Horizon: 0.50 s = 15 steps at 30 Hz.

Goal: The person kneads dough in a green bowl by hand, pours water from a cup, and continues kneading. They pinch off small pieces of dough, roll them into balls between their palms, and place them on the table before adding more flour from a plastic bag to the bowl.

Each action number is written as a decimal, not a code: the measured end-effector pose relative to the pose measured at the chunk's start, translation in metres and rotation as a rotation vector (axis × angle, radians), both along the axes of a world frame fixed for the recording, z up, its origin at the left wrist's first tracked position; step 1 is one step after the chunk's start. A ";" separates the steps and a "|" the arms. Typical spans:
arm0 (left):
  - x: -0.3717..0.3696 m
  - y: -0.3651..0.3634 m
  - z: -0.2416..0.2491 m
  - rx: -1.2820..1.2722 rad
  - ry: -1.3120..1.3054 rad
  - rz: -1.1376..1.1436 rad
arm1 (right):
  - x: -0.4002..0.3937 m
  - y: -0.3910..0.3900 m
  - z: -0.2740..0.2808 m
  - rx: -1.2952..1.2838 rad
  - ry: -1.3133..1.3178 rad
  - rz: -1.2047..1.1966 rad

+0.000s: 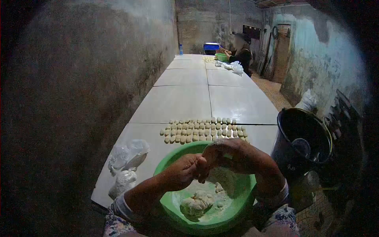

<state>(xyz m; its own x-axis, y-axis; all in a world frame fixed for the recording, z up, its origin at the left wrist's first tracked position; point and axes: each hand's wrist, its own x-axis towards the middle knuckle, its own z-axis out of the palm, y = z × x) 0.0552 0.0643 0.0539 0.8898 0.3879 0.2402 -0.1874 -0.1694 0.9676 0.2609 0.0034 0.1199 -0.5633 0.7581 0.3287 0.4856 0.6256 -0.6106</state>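
Both my hands meet above a green basin (164, 200). My left hand (185, 170) has its fingers curled closed against the other hand; what lies between them is hidden. Bent over from the right, my right hand (226, 152) has its fingers pressed together at the same spot. Inside the basin, a lump of dough (197, 203) lies in loose white flour (227, 181), with smaller bits beside it. Just beyond the rim, rows of small oval dough pieces (193, 132) lie on the white table (169, 102).
Plastic bags (128, 156) lie on the table at the left. A large black bucket (284, 148) stands at the right edge. Beyond it is a white bag (307, 100). At the far end a person (242, 53) is beside another green basin (222, 57) and a blue crate (211, 47).
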 end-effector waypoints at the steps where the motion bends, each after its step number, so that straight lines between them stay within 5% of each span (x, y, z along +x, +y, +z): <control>1: -0.001 0.000 0.002 0.000 0.001 -0.001 | 0.000 0.000 -0.001 0.000 0.001 -0.001; 3: -0.001 -0.002 0.009 0.250 -0.034 0.082 | 0.002 0.000 -0.001 0.015 0.042 -0.067; 7: 0.006 -0.005 0.009 0.231 -0.123 0.077 | 0.005 0.001 -0.001 0.097 -0.030 -0.092; 10: 0.009 -0.019 0.024 -0.032 -0.006 0.236 | 0.003 0.001 0.001 0.093 -0.074 -0.098; 15: 0.005 -0.011 0.025 0.042 -0.074 0.337 | -0.004 0.006 -0.013 0.144 0.188 -0.100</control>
